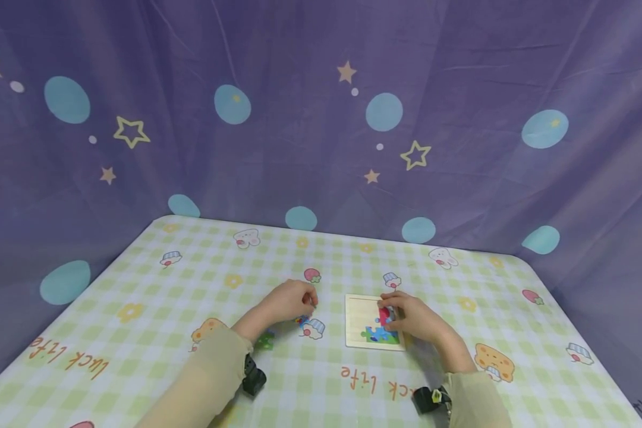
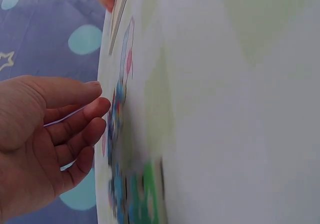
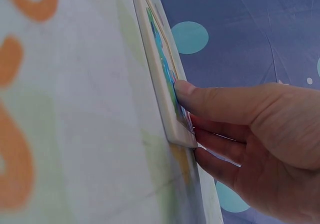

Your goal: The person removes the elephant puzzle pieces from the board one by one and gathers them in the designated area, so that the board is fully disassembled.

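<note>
With right grip [image 1: 419, 320] clamped on wooden board [image 1: 357, 321] (probably light, stiff, best held by edges) and left grip [image 1: 288, 302] slightly apart.

The words "luck life" [image 1: 76, 358] stand upside down on the tablecloth [image 1: 305, 404], left of the puzzle board [image 1: 357, 318]. Just below it they repeat, partly hidden.

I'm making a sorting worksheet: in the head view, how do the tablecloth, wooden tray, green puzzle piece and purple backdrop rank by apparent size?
Largest to smallest:
1. Purple backdrop
2. Tablecloth
3. Wooden tray
4. Green puzzle piece, partly hidden, yet clearly smallest
</note>
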`<state>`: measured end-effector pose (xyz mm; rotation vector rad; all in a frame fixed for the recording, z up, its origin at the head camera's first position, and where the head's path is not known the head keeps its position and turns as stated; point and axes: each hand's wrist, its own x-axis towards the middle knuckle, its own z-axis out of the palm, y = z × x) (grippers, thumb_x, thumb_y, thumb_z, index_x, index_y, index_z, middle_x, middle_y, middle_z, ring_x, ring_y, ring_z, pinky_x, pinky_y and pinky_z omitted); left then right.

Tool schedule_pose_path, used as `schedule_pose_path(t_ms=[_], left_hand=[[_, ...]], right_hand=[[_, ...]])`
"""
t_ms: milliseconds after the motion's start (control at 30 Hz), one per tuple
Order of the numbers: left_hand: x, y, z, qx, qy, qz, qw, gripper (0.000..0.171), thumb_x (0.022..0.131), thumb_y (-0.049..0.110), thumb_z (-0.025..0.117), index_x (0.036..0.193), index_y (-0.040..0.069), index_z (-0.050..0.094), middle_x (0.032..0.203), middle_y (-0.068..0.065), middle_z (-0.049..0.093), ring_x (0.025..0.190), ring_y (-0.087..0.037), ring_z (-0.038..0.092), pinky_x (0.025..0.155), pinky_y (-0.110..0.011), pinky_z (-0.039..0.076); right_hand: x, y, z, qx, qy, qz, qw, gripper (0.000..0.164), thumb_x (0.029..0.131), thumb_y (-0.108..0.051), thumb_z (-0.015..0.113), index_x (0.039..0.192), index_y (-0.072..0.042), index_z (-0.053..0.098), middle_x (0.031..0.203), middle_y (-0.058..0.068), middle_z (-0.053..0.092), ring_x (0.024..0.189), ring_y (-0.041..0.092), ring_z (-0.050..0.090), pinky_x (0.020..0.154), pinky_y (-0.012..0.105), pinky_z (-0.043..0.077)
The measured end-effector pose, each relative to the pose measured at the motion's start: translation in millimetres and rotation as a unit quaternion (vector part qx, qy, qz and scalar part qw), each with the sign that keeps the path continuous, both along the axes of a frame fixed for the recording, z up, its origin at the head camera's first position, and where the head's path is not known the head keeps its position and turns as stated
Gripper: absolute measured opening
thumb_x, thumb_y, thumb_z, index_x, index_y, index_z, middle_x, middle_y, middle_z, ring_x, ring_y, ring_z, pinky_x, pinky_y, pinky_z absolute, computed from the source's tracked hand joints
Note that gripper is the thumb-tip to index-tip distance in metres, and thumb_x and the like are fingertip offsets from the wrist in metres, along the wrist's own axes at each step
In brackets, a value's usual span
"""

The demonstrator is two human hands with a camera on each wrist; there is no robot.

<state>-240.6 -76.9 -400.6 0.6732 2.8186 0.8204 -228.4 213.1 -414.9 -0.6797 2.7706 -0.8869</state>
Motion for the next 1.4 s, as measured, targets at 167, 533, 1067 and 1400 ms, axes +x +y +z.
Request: schedule_pose_path(t_ms=[167, 533, 1067, 1400], left_hand=[[1.7, 18, 0.0, -0.001, -0.001, -0.029, 0.9996, 0.003, 0.079, 0.009, 0.064, 0.082, 0.01, 0.064, 0.063, 0.006, 0.052, 0.055, -0.008, 0.045, 0.056, -0.023, 0.039], [7.0, 59, 2.0, -0.008, 0.006, -0.072, 0.9973, 0.006, 0.082, 0.014, 0.064, 0.087, 0.013, 0.065, 0.074, 0.008, 0.058, 0.066, -0.006, 0.049, 0.063, -0.022, 0.041], [17.7, 89, -6.4, -0.029, -0.003, -0.127, 0.9915, 0.024, 0.075, 0.01, 0.065, 0.098, 0.01, 0.07, 0.086, 0.006, 0.058, 0.074, -0.003, 0.05, 0.072, -0.017, 0.042], [21.0, 95, -7.9, -0.045, 0.017, -0.136, 0.9895, 0.03, 0.072, 0.009, 0.066, 0.102, 0.014, 0.07, 0.081, 0.008, 0.053, 0.071, -0.004, 0.044, 0.067, -0.015, 0.038]], right_hand=[[-0.1, 1, -1.2, 0.001, -0.003, 0.006, 1.0, 0.04, 0.077, -0.009, 0.07, 0.115, -0.003, 0.06, 0.134, 0.017, 0.044, 0.129, 0.04, 0.03, 0.101, 0.05, 0.03], [0.7, 5, 0.3, -0.002, -0.012, 0.036, 0.999, 0.044, 0.08, -0.012, 0.067, 0.121, -0.001, 0.055, 0.137, 0.019, 0.04, 0.129, 0.042, 0.029, 0.1, 0.053, 0.029], [4.1, 8, -2.6, 0.006, 0.0, 0.041, 0.999, 0.049, 0.082, -0.016, 0.066, 0.125, 0.002, 0.051, 0.139, 0.02, 0.037, 0.129, 0.04, 0.031, 0.099, 0.054, 0.029], [7.7, 10, 3.3, -0.005, -0.011, 0.048, 0.999, 0.054, 0.08, -0.018, 0.067, 0.127, 0.002, 0.049, 0.14, 0.021, 0.035, 0.129, 0.04, 0.029, 0.1, 0.054, 0.028]])
